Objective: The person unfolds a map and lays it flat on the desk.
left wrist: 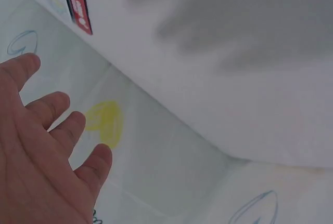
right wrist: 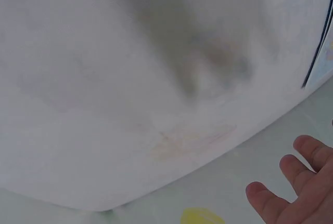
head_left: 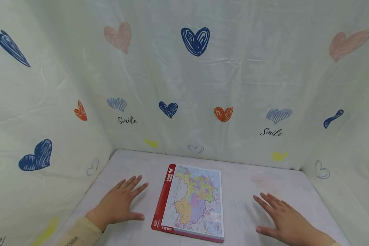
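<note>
A flat rectangular map puzzle or book (head_left: 193, 201) with a red band along its left side lies on the white table (head_left: 240, 205), turned slightly. Colourful map regions cover its top face. To its left hovers my left hand (head_left: 117, 203), fingers spread and straight, touching nothing. On the other side my right hand (head_left: 283, 218) is held apart from it, its fingers also extended and nothing in them. The left wrist view shows the left hand (left wrist: 47, 146) and a red corner of the map item (left wrist: 78, 5). In the right wrist view only the right fingertips (right wrist: 260, 195) and a map edge (right wrist: 322, 60) appear.
A pale cloth curtain (head_left: 240, 85) printed with hearts and "Smile" lettering rises behind the table and along both sides. A faint pinkish stain (head_left: 262, 179) marks the tabletop at the back right. The hands cast soft shadows on the table.
</note>
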Available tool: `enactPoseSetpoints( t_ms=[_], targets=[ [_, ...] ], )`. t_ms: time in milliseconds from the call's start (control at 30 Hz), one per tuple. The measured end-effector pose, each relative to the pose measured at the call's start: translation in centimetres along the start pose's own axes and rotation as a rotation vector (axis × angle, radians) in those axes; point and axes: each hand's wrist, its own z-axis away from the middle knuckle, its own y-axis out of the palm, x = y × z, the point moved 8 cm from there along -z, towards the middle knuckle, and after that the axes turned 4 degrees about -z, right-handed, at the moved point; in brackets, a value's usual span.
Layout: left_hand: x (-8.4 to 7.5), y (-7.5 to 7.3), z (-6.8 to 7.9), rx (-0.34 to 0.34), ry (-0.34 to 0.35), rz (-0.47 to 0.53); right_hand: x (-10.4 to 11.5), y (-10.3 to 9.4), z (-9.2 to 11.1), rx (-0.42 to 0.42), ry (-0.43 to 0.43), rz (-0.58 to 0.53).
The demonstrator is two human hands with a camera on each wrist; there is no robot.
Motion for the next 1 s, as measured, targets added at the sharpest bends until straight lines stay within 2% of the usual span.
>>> enactPoseSetpoints(
  t_ms=[133,333,500,633,800,1000],
  targets=[
    [-0.3,0.9,-0.4,0.014,-0.006,0.021,0.1,0.2,-0.2,0.017,0.011,-0.024],
    [-0.6,2.5,-1.1,0.053,-0.031,0.111,0.8,-0.5,-0.7,-0.056,-0.035,-0.019],
    [-0.9,3.5,-1.5,0.071,-0.052,0.134,1.2,-0.3,-1.4,-0.061,-0.033,-0.05],
    [-1.4,3.9,-2.1,0.089,-0.07,0.15,1.3,0.2,-2.3,-0.032,0.008,-0.077],
    [-2.2,4.6,-2.8,0.148,-0.095,0.238,1.8,1.0,-3.7,0.023,0.049,-0.13],
    [-2.8,5.2,-3.8,0.144,-0.103,0.26,2.7,2.5,-5.1,0.092,0.088,-0.205]
  ],
)
